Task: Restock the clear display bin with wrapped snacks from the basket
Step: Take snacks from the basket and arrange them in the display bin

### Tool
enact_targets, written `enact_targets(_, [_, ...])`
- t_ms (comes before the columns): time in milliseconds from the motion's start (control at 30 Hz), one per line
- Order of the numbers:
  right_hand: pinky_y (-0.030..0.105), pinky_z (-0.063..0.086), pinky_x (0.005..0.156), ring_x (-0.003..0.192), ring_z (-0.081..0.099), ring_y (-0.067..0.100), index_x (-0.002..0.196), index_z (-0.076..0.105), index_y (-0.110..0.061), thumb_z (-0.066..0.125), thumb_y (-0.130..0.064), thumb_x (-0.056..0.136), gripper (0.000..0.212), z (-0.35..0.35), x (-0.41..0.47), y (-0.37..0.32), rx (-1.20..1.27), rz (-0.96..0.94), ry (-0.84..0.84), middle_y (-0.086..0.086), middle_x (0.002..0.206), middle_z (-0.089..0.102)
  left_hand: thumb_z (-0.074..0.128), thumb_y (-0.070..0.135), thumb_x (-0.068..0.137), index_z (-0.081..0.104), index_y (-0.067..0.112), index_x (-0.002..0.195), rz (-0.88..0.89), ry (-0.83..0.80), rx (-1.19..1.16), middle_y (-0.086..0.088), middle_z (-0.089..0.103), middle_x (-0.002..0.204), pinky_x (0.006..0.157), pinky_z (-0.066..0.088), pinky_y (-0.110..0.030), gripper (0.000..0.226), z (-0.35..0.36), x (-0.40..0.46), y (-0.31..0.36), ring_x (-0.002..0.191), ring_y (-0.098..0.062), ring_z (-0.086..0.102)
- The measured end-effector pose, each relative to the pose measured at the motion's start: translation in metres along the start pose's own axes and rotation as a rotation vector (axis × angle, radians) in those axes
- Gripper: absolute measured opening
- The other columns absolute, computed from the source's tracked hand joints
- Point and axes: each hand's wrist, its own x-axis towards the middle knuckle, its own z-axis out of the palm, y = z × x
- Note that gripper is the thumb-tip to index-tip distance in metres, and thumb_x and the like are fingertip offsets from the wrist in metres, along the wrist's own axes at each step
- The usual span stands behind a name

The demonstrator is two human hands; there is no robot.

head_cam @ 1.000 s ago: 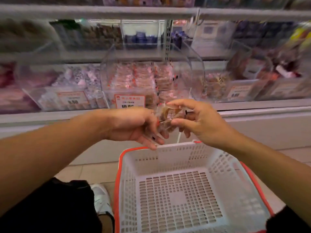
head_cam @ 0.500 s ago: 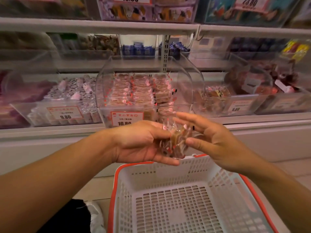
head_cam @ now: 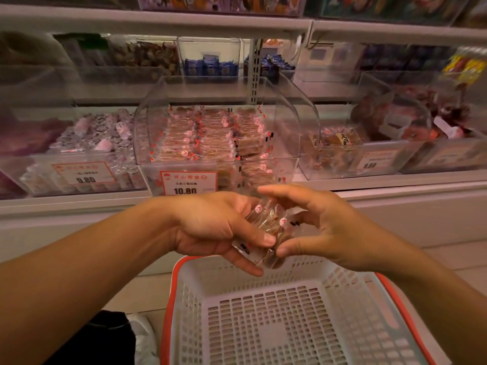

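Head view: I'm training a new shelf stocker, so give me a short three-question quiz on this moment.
1. True or false: the basket shows snacks lying on its floor.
2. Which price tag is on the clear display bin directly ahead? A) 9.80 B) 10.80 C) 23.80
3. What do the left hand and right hand hold between them?

Key:
1. False; the visible floor shows none.
2. B
3. A small bunch of wrapped snacks, above the basket's far rim.

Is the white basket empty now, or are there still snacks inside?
Looks empty: only the basket's bare slotted floor shows, though its near end is out of view. Both hands hold the wrapped snacks above it.
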Motion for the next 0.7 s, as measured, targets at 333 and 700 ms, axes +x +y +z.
enact_targets(333, [0.028, 0.050, 0.095, 0.117, 0.061, 0.013, 0.145, 0.042, -0.026, 0.066, -0.008, 0.089, 0.063, 0.013, -0.009, -0.002, 0.339, -0.001, 0.092, -0.006, 0.132, 0.062, 0.066, 0.004, 0.085, 0.059, 0.008, 0.129, 0.053, -0.075, -0.165, -0.012, 0.067, 0.112, 0.086, 0.057, -0.041, 0.045, -0.005, 0.002, 0.003, 0.106, -0.027, 0.066])
enact_targets(700, [0.027, 0.050, 0.097, 0.124, 0.058, 0.013, 0.144, 0.046, -0.027, 0.069, -0.022, 0.086, 0.062, 0.011, -0.019, -0.012, 0.250, -0.024, 0.081, -0.006, 0.136, 0.059, 0.058, -0.012, 0.086, 0.057, 0.014, 0.125, 0.063, -0.195, -0.156, -0.010, 0.070, 0.103, 0.081, 0.059, -0.038, 0.047, 0.001, 0.001, 0.005, 0.102, -0.028, 0.067])
